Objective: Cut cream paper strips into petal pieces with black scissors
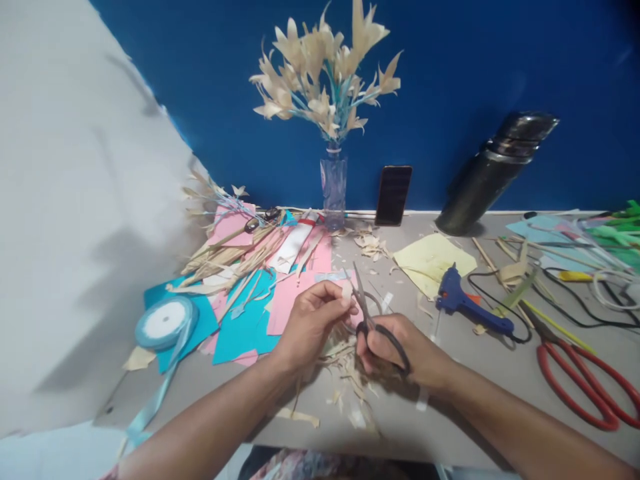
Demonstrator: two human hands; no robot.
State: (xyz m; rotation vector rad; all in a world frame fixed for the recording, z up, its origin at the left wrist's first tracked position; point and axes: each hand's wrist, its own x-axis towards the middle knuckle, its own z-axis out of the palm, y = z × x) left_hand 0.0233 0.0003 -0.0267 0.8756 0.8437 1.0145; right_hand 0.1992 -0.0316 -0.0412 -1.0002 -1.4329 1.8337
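My left hand (316, 320) pinches a small pale piece of dried husk (347, 291) between thumb and fingertips. In my right hand (395, 347) is a pair of black-handled scissors (363, 303), fingers through the loops, blades parted and pointing up just right of the piece. Whether the blades touch it I cannot tell. Below both hands lie husk scraps (350, 383) and shavings. Behind my left hand are pink paper sheets (287, 303) and blue paper sheets (245, 333).
A bottle (333, 190) holding husk flowers (325, 73) stands at the back beside a phone (394, 195) and a leaning dark flask (493, 177). To the right lie a blue glue gun (470, 310), its cord, and red-handled scissors (583, 380). A ribbon roll (166, 323) sits left.
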